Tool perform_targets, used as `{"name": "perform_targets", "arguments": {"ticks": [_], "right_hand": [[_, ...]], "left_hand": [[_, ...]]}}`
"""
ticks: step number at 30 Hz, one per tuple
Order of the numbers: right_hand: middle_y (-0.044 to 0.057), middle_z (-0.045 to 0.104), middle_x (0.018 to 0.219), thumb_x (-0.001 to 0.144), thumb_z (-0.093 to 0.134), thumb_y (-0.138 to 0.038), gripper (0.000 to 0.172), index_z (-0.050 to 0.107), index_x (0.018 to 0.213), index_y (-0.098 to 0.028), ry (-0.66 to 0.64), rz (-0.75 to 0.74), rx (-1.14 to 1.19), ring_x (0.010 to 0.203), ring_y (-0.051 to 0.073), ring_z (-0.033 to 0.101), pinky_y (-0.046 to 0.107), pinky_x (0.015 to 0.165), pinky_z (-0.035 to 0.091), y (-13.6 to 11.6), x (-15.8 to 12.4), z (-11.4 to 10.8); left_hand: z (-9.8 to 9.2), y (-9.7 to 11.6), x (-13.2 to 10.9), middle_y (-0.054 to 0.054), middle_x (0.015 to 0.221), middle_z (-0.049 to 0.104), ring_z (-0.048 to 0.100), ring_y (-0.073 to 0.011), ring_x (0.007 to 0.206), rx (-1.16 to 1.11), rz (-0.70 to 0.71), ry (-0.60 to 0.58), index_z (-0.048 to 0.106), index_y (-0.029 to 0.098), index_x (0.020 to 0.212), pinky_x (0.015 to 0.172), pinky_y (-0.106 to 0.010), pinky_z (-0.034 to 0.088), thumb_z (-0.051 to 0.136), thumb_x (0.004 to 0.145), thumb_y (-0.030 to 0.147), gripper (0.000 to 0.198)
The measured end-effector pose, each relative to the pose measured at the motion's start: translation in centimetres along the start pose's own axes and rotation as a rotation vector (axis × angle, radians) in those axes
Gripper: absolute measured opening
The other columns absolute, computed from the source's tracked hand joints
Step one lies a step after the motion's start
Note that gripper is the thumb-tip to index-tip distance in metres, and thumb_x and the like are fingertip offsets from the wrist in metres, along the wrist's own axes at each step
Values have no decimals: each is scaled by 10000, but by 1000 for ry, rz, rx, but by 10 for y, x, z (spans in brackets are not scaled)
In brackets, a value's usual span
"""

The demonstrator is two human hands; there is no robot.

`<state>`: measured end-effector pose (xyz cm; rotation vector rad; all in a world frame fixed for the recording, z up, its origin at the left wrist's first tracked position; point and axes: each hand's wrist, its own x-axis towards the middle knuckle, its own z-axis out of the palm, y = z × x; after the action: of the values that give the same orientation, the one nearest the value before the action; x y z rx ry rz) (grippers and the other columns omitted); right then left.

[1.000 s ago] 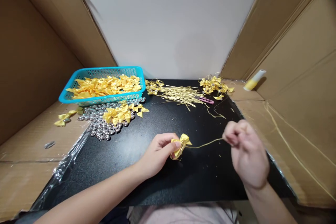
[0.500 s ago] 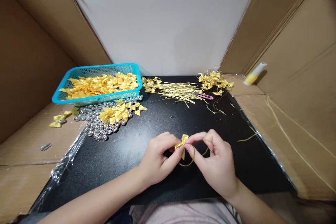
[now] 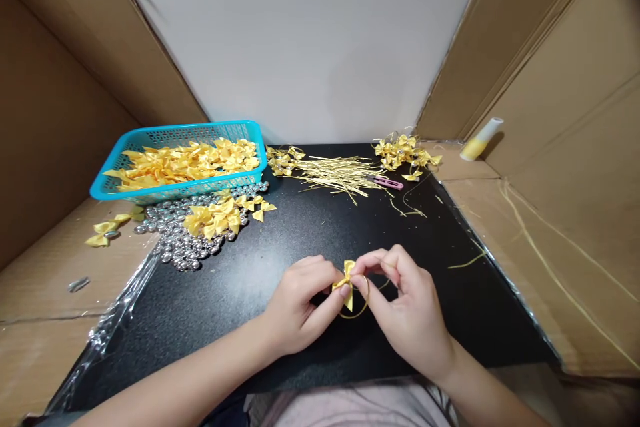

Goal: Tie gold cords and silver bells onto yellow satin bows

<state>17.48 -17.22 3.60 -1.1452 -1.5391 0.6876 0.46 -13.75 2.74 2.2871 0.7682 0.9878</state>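
Head view: the right hand, a second ago drawn out toward four o'clock, now meets the left hand at a yellow bow near six o'clock, so work seems centred on the bow's middle. The left pinches the bow; the right's fingertips, nearly together, grip looped yellow cord, both hands reaching in from seven and five o'clock.

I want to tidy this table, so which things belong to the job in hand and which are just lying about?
Belong, by the look of it:
- yellow bow in the left hand
- gold strand at the right hand
- probably basket of bows, silver beads, strand pile

Seemingly lying about:
- pink clip
- yellow-and-white tube
- silver scrap
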Motion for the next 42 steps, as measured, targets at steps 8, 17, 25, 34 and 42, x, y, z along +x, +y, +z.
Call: {"name": "perform_targets", "arguments": {"ticks": [8, 17, 25, 34, 42], "right_hand": [[14, 669, 766, 820, 646, -124, 378, 303, 719, -250, -32, 52, 189, 903, 223, 729, 347, 796, 614, 2, -2, -2], [48, 707, 809, 836, 601, -66, 389, 289, 689, -247, 48, -148, 8, 889, 216, 724, 323, 716, 617, 4, -3, -1], [43, 703, 802, 833, 623, -87, 399, 287, 692, -251, 50, -116, 49, 934, 233, 718, 344, 750, 622, 4, 0, -4], [42, 697, 774, 811, 660, -128, 388, 309, 693, -245, 57, 26, 139, 892, 239, 731, 354, 762, 616, -1, -1, -7], [49, 702, 780, 818, 652, -120, 426, 270, 676, -245, 60, -27, 130, 841, 221, 724, 348, 719, 617, -1, -3, -6]], "left_hand": [[-2, 3, 1, -23, 601, 590, 502, -138, 588, -73, -26, -65, 573, 175, 706, 616, -262, 389, 481, 915, 190, 229], [-11, 21, 12, -7, 730, 645, 587, -130, 646, -365, -505, -68, 538, 171, 888, 611, -231, 462, 599, 870, 277, 123], [-23, 23, 24, -11, 715, 634, 546, -125, 645, -437, -570, -150, 545, 161, 853, 584, -226, 401, 531, 917, 306, 159], [-17, 24, 22, -41, 734, 695, 568, -143, 651, -464, -560, -145, 521, 170, 995, 613, -251, 433, 553, 889, 289, 163], [-20, 26, 33, 1, 686, 641, 507, -106, 608, -553, -681, -249, 518, 159, 842, 602, -234, 390, 680, 783, 277, 210]]}}
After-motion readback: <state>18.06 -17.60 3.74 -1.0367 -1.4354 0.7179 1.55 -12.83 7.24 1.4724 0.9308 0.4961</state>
